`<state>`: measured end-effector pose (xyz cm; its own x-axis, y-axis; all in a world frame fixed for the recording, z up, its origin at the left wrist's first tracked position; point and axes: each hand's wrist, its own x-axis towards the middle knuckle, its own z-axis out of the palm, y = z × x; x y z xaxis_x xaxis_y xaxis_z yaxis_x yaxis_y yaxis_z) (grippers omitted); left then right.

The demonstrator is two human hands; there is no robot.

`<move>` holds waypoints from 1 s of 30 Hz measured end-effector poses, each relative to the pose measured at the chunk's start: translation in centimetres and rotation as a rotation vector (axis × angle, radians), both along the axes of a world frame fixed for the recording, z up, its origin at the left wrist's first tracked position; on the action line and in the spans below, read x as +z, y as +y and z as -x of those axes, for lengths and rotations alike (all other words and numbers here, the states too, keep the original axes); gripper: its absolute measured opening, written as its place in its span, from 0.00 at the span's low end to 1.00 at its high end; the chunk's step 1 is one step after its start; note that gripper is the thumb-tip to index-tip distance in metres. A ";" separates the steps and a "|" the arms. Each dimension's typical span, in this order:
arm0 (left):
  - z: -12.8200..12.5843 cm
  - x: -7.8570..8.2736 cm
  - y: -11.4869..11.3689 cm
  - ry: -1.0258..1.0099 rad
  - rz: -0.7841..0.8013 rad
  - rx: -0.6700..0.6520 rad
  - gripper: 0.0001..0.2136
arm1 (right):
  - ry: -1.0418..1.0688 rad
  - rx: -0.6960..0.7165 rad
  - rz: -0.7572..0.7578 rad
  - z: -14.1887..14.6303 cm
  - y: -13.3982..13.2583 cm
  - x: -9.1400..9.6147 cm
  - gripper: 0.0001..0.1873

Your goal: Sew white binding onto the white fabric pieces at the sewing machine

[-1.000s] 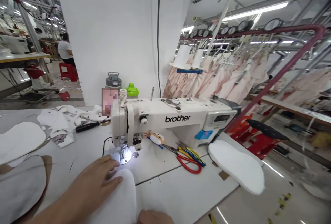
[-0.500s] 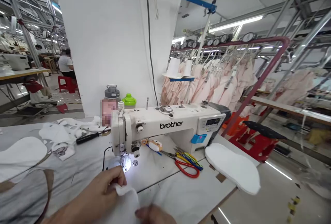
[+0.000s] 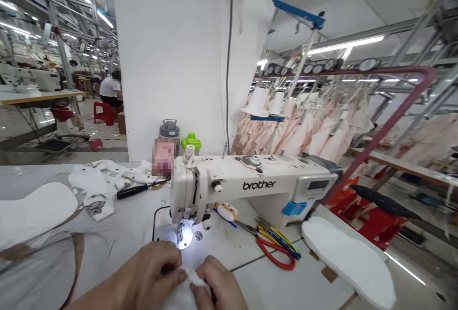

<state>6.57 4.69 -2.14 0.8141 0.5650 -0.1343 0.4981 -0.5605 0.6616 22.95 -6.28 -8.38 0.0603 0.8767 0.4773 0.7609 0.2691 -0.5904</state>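
A piece of white fabric (image 3: 182, 295) is pinched between both hands, low in the view and just in front of the sewing machine. My left hand (image 3: 152, 272) grips its upper left edge with thumb and fingers. On the right, my right hand (image 3: 218, 284) pinches the same edge close beside it. The white sewing machine (image 3: 229, 183) stands behind them, its lit needle area (image 3: 184, 234) a little above my left fingertips. The fabric is apart from the needle. Its lower part runs out of the picture.
Scissors with red handles (image 3: 275, 253) and yellow-blue snips (image 3: 281, 238) lie right of the needle. A stack of white sole-shaped pieces (image 3: 348, 260) sits at the table's right edge. White cloth scraps (image 3: 96, 183) and a black-handled tool (image 3: 131, 191) lie left. Bottles (image 3: 169, 131) stand behind.
My right hand has come up to the fabric's edge and now pinches it beside my left hand. The camera has turned left, so the scene sits further right.
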 end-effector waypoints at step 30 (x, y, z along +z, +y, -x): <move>0.0 -0.6 0.7 -0.031 0.009 -0.013 0.12 | 0.461 0.004 0.267 -0.2 0.4 1.7 0.11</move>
<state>6.57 5.40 -2.75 0.8250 0.5534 -0.1141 0.4703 -0.5606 0.6816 23.14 -5.90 -6.67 0.2075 0.9647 0.1623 0.4053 0.0662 -0.9118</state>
